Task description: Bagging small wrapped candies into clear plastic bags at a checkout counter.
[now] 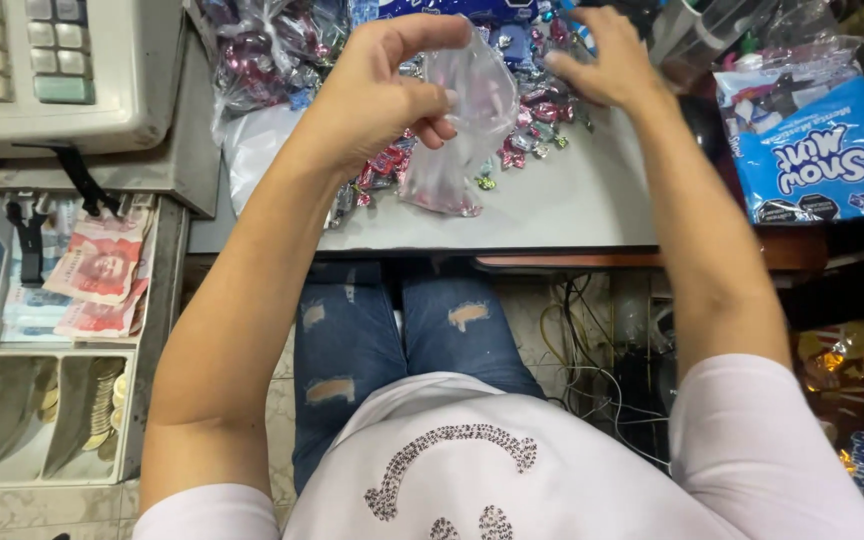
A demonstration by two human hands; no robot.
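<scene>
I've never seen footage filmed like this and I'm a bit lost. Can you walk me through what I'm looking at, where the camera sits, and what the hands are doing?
There is one picture, taken by a camera on a person's head, looking down at their own arms and lap. The left hand has its grip on a small clear plastic bag, held up over a grey counter. The right hand reaches into a pile of wrapped candies farther back on the counter. To the left stands a cash register with its cash drawer open, showing banknotes and coins. A blue packet of sweets sits on the right.
</scene>
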